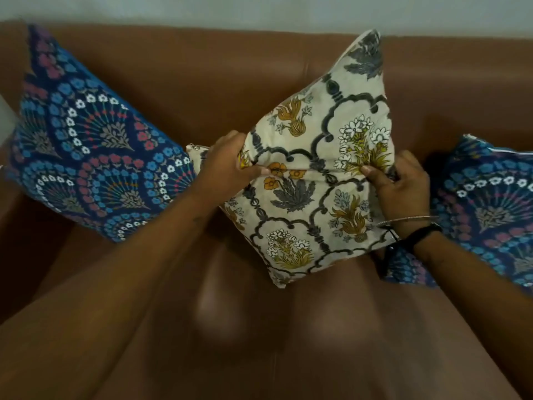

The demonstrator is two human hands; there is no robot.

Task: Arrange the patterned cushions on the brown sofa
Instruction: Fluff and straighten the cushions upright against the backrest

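A cream cushion [314, 168] with grey arches and yellow flowers stands tilted on one corner in the middle of the brown sofa [202, 90], against the backrest. My left hand [230, 166] grips its left edge, thumb pressed into the front. At the cushion's right edge my right hand [401, 189] pinches the fabric. A dark blue cushion [86, 145] with blue, pink and white floral fans leans at the sofa's left end. Another dark blue cushion [487, 206] of the same pattern lies at the right end, partly behind my right wrist.
A pale wall [259, 10] runs behind the backrest. The brown seat [259, 327] stretches out in front of the cushions. A black band and a thin bangle [415, 226] circle my right wrist.
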